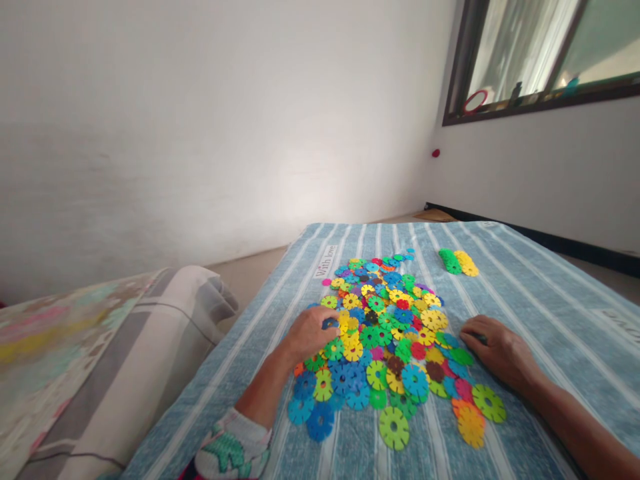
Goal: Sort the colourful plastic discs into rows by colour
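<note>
As left hand [310, 331] seemingly pinches discs [395, 363], right hand [500, 351] lies curled.

I get a single view, from the head camera, which sits above the person's lap and looks forward and down along the striped blue cloth [525, 293]. It faces the far corner of the room, where the white wall [200, 133] meets the wall with the window [540, 53]. The left hand [310, 333] and right hand [500, 353] sit low in frame, close to the lens, with the pile of coloured discs [385, 333] between them near centre. A folded blanket [150, 353] fills the lower left.
</note>
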The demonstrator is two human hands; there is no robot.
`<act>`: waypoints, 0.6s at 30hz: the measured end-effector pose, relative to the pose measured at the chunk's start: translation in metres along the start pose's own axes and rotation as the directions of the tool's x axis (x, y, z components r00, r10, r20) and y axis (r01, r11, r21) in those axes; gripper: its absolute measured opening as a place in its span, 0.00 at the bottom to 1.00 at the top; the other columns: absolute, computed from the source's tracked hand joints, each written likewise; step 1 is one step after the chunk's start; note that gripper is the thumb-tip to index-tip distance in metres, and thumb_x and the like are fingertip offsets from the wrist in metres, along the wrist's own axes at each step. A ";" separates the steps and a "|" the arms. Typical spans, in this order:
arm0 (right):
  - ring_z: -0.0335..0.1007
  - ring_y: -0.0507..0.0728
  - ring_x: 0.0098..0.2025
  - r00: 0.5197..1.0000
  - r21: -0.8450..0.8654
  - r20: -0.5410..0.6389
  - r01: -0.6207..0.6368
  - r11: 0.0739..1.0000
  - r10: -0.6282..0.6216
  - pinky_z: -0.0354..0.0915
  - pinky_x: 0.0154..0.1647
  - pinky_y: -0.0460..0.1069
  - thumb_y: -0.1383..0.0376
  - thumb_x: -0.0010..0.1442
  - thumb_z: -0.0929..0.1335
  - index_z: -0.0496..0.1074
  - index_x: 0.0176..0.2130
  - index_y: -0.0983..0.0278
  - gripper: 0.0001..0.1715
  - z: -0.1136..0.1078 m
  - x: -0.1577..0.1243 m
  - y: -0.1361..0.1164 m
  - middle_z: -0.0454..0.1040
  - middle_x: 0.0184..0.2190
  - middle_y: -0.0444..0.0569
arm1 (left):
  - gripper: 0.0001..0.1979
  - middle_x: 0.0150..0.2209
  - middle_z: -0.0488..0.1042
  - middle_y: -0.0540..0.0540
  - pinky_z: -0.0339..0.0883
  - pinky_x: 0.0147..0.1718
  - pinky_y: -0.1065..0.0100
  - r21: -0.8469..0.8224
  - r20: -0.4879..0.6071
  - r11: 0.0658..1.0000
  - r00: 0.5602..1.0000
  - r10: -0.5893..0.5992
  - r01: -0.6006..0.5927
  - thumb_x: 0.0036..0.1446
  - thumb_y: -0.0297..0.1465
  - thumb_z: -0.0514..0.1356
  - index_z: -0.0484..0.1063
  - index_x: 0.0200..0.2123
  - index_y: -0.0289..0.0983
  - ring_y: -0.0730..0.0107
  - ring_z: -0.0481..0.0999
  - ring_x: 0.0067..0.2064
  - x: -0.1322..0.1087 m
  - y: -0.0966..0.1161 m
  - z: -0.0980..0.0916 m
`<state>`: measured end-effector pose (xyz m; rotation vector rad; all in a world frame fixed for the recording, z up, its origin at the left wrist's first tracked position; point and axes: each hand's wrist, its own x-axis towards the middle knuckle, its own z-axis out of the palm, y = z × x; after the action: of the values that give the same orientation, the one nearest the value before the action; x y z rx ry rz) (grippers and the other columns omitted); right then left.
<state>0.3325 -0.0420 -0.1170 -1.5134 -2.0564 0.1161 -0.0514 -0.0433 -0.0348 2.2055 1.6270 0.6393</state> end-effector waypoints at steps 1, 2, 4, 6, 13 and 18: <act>0.71 0.59 0.39 1.000 -0.001 0.000 -0.001 1.000 0.001 0.65 0.41 0.52 0.57 0.60 0.62 0.74 0.30 0.59 0.15 0.000 0.000 0.000 0.76 0.35 0.47 | 0.14 0.38 0.80 0.46 0.65 0.42 0.67 -0.012 -0.003 1.000 1.000 -0.006 0.006 0.44 0.29 0.60 0.79 0.36 0.37 0.62 0.76 0.39 0.000 -0.001 -0.001; 0.71 0.59 0.39 1.000 -0.002 0.001 -0.003 1.000 0.003 0.65 0.41 0.52 0.57 0.60 0.62 0.74 0.30 0.58 0.15 0.000 0.000 0.000 0.76 0.36 0.47 | 0.15 0.37 0.80 0.46 0.65 0.40 0.68 -0.025 -0.006 1.000 1.000 -0.012 0.012 0.44 0.29 0.59 0.79 0.37 0.37 0.63 0.76 0.38 0.000 -0.002 -0.001; 0.71 0.59 0.39 1.000 -0.002 0.007 -0.009 1.000 0.009 0.65 0.41 0.53 0.57 0.60 0.62 0.74 0.31 0.58 0.15 -0.001 0.000 -0.001 0.76 0.36 0.47 | 0.13 0.34 0.79 0.49 0.64 0.36 0.70 -0.056 -0.013 0.998 1.000 -0.022 0.021 0.46 0.31 0.59 0.79 0.36 0.37 0.65 0.75 0.35 0.000 -0.004 -0.002; 0.71 0.59 0.39 1.000 0.002 0.019 -0.014 1.000 0.014 0.65 0.42 0.53 0.56 0.60 0.62 0.74 0.31 0.58 0.15 -0.001 0.000 -0.001 0.76 0.36 0.47 | 0.12 0.29 0.78 0.51 0.63 0.32 0.71 -0.090 -0.025 0.996 0.999 -0.032 0.029 0.49 0.34 0.58 0.79 0.34 0.37 0.67 0.74 0.32 0.000 -0.007 -0.003; 0.71 0.59 0.40 0.999 -0.007 0.031 -0.007 1.000 0.007 0.65 0.42 0.53 0.56 0.60 0.62 0.74 0.31 0.58 0.15 -0.003 -0.001 0.000 0.75 0.37 0.47 | 0.19 0.18 0.61 0.56 0.53 0.24 0.73 -0.171 -0.106 0.984 0.992 -0.072 0.053 0.55 0.41 0.53 0.69 0.19 0.36 0.74 0.61 0.24 0.003 -0.013 -0.002; 0.71 0.59 0.39 0.999 -0.008 0.041 -0.002 1.000 0.002 0.65 0.41 0.53 0.56 0.61 0.62 0.74 0.31 0.58 0.15 -0.003 -0.001 0.000 0.75 0.36 0.47 | 0.21 0.17 0.52 0.56 0.48 0.22 0.71 -0.189 -0.162 0.978 0.980 -0.117 0.086 0.54 0.44 0.52 0.57 0.15 0.38 0.75 0.55 0.22 0.004 -0.014 0.001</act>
<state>0.3341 -0.0442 -0.1147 -1.5293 -2.0900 0.1417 -0.0613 -0.0350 -0.0422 1.9707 1.6786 0.9323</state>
